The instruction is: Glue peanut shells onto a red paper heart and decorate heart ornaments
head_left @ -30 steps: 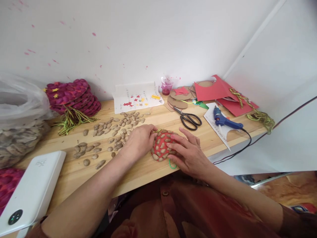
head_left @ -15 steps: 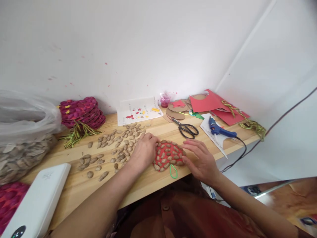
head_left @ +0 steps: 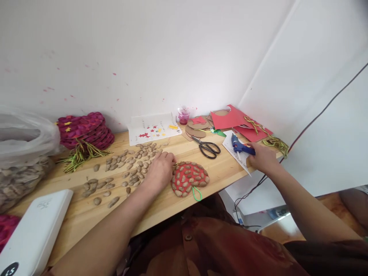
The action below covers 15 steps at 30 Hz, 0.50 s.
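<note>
A red heart-shaped piece covered with peanuts lies flat near the table's front edge, a green cord loop sticking out at its near side. My left hand is closed at the heart's upper left edge, with thumb and fingers pinched together. What sits between those fingertips is too small to make out. On the right, my right hand grips the handle end of a blue glue gun, which rests over a white paper sheet. Loose peanuts are scattered left of my left hand.
Black-handled scissors lie behind the heart. Red paper, cardboard discs and a pink cup stand along the wall. At left are stacked purple pieces, a bag of peanuts and a white power bank.
My right hand has left the heart's right side, moved right and taken hold of the glue gun's handle. My left hand stays by the heart. The view has turned slightly right.
</note>
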Each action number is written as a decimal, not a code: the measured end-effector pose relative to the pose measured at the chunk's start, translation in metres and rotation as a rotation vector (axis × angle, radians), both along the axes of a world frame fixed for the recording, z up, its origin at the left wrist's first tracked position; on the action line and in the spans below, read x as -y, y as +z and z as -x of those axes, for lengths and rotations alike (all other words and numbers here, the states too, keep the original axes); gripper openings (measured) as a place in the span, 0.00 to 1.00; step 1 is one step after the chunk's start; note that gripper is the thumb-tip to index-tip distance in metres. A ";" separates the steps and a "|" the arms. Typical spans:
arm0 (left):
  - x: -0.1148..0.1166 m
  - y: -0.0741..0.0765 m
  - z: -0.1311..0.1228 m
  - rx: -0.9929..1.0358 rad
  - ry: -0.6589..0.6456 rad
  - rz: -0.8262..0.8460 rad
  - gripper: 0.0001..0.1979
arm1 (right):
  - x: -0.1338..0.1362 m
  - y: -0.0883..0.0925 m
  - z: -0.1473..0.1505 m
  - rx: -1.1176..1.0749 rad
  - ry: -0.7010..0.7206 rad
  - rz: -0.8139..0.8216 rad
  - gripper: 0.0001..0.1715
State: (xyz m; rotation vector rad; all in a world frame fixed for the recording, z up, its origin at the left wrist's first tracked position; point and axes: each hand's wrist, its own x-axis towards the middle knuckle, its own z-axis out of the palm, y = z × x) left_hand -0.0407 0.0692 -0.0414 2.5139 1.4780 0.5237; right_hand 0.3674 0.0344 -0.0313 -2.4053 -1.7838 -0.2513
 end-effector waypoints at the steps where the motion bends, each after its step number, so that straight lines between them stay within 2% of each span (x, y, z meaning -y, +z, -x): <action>1: 0.000 0.001 0.000 0.033 0.010 0.008 0.12 | -0.001 -0.001 0.000 0.003 0.001 0.014 0.33; 6: 0.002 0.004 -0.004 0.235 0.014 0.142 0.13 | -0.003 -0.002 -0.002 0.009 0.068 0.036 0.35; 10: 0.002 -0.002 -0.007 0.254 -0.038 0.141 0.17 | -0.007 0.000 -0.008 -0.028 0.169 0.018 0.34; 13: 0.000 -0.008 -0.008 0.260 -0.052 0.119 0.18 | -0.008 0.000 -0.009 -0.060 0.212 -0.051 0.31; 15: 0.000 -0.009 -0.008 0.275 -0.047 0.111 0.19 | -0.004 0.002 -0.008 -0.071 0.192 -0.144 0.29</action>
